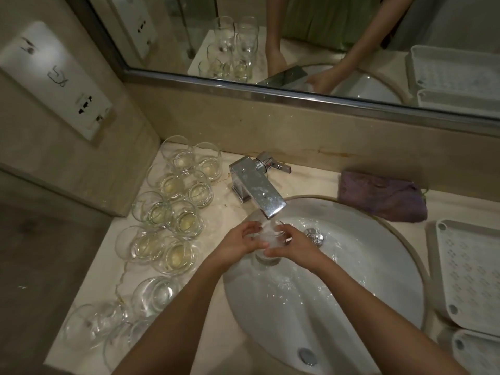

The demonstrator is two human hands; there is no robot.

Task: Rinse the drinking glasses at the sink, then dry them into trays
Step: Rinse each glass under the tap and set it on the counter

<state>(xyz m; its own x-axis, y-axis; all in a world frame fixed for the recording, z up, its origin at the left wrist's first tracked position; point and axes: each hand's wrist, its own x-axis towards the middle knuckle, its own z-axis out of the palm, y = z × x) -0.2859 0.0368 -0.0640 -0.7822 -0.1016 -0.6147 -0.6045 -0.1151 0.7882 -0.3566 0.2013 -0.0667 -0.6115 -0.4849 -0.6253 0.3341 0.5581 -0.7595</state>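
You held one glass (270,239) over the sink (378,266), under the tap (259,190). Your left hand (238,242) and right hand (295,244) had fingers curled around it.

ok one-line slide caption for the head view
Both hands, left hand and right hand, hold a glass under the running tap over the sink.

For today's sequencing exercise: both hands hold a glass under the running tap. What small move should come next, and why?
Probably tip the glass to empty it: left hand and right hand hold it under the faucet, water running in, trays empty.
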